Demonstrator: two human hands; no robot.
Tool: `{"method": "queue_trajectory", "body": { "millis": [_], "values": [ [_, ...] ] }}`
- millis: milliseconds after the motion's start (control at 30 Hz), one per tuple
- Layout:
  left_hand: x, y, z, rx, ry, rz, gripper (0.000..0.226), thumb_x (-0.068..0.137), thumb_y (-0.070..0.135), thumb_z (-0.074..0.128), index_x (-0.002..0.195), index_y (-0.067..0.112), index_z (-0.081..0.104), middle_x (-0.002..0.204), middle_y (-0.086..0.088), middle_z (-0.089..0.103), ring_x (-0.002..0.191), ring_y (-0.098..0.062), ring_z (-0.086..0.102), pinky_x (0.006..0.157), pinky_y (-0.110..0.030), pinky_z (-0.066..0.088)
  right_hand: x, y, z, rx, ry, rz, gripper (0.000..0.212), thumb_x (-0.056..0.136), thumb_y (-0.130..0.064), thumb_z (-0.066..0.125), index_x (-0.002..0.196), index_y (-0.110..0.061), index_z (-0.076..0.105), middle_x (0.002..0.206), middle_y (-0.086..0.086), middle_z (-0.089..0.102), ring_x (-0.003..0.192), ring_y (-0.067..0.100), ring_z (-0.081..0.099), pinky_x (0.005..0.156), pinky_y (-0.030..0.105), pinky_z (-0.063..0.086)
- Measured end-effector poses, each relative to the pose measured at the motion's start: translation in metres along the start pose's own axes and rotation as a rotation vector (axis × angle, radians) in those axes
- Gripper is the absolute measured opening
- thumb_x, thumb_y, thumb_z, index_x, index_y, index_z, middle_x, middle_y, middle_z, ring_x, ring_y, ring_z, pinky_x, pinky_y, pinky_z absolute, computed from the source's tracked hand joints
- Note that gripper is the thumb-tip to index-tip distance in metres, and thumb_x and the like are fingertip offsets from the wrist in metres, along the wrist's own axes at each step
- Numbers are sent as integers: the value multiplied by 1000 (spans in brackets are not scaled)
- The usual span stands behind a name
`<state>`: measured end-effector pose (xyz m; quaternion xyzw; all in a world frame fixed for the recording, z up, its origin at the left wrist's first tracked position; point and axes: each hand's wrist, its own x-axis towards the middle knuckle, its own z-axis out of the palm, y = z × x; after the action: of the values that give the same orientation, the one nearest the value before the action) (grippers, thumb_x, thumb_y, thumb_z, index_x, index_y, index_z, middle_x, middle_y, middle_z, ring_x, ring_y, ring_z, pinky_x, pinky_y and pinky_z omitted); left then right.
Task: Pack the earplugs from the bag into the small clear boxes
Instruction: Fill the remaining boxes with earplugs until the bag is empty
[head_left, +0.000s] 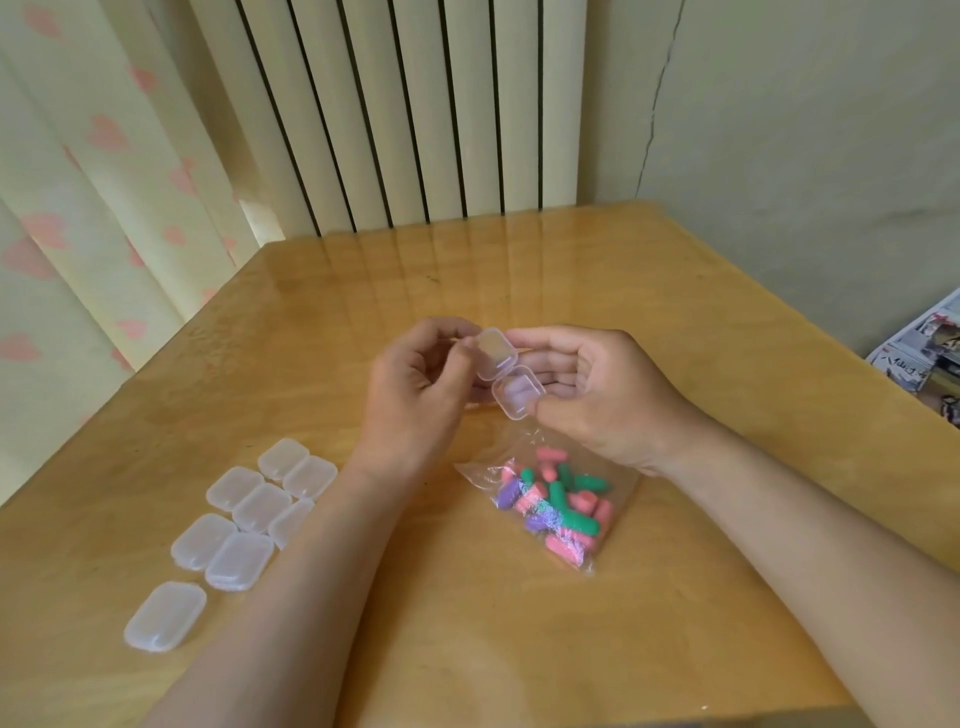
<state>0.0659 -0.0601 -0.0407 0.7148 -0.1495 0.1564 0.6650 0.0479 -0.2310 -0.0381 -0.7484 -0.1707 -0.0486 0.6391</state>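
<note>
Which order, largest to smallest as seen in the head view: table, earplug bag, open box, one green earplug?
1. table
2. earplug bag
3. open box, held up nearer the camera, so it may look bigger than it is
4. green earplug

Beyond my left hand (415, 395) I see a radiator (405, 104) and heart-print curtain (104, 182); magazines (930, 358) lie well right of the right hand (608, 395), past the counter (571, 270).

The table (519, 291) before me is glossy varnished wood. My small boxes (249, 506) at eight o'clock are frosted clear plastic; the bag (613, 499) is thin, shiny film.
</note>
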Motion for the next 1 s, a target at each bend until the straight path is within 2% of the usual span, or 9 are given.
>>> {"method": "queue_trajectory", "body": {
  "millis": [100, 167, 300, 367, 467, 600, 767, 900, 1000],
  "values": [
    [-2, 2, 2, -10, 28, -41, 13, 102, 2, 49, 109, 6, 59, 77, -21, 69, 63, -33, 71, 59, -45, 61, 2, -3, -2, 1, -35, -12, 57, 71, -4, 73, 126, -15, 63, 116, 5, 71, 103, 12, 72, 91, 29, 57],
    [-2, 4, 5, -28, 51, -82, 16, 103, 1, 45, 108, 5, 59, 78, -18, 66, 61, -29, 70, 54, -41, 60, 4, -5, -8, -30, 7, -18, 46, 75, -1, 72, 118, -18, 66, 110, 5, 71, 98, 11, 71, 89, 28, 57],
    [-3, 9, 4, -75, 5, -217, 22, 100, -4, 46, 95, 4, 66, 75, -11, 66, 57, -22, 66, 52, -34, 57, 8, -1, -29, -439, 174, -70, 40, 82, 10, 57, 96, -24, 72, 92, -5, 69, 79, 1, 64, 75, 15, 51],
    [-6, 10, 5, -85, -71, -261, 21, 98, -5, 51, 91, 4, 69, 73, -8, 69, 56, -20, 65, 55, -36, 58, 9, 4, -37, -621, 127, -64, 47, 80, 14, 51, 99, -21, 75, 93, -8, 65, 79, -2, 61, 71, 8, 45],
    [-7, 10, 5, -77, -109, -283, 20, 94, -5, 57, 90, 7, 72, 77, -10, 72, 59, -21, 66, 60, -37, 58, 7, 5, -43, -737, -66, 16, 59, 78, 18, 48, 108, -25, 76, 106, -4, 63, 93, 12, 62, 79, 20, 50],
    [-6, 13, 3, -112, -82, -305, 19, 92, -7, 58, 89, 6, 71, 75, -8, 72, 60, -23, 65, 54, -33, 57, 5, -2, -47, -643, -198, 117, 54, 85, 6, 61, 110, -40, 73, 121, -17, 59, 95, 7, 63, 84, 26, 55],
    [-5, 16, 2, -132, -41, -310, 19, 90, -9, 57, 89, 5, 69, 71, -5, 71, 58, -24, 61, 50, -27, 53, 0, -10, -41, -551, -286, 237, 41, 79, -19, 81, 114, -39, 73, 103, -24, 57, 67, -2, 58, 63, 11, 43],
    [-5, 17, 2, -132, -19, -310, 18, 90, -8, 58, 88, 6, 69, 73, -5, 70, 58, -20, 63, 49, -26, 52, -1, -6, -30, -473, -195, 235, 37, 80, 1, 76, 112, -17, 74, 103, -13, 60, 60, -11, 58, 57, 9, 44],
    [-5, 18, 2, -99, 6, -293, 18, 91, -6, 59, 87, 7, 70, 79, -8, 68, 59, -18, 63, 47, -26, 51, 4, -4, -26, -309, 8, 236, 28, 81, 11, 68, 95, -12, 76, 94, 5, 66, 72, 8, 61, 59, 17, 50]
  ]
}}
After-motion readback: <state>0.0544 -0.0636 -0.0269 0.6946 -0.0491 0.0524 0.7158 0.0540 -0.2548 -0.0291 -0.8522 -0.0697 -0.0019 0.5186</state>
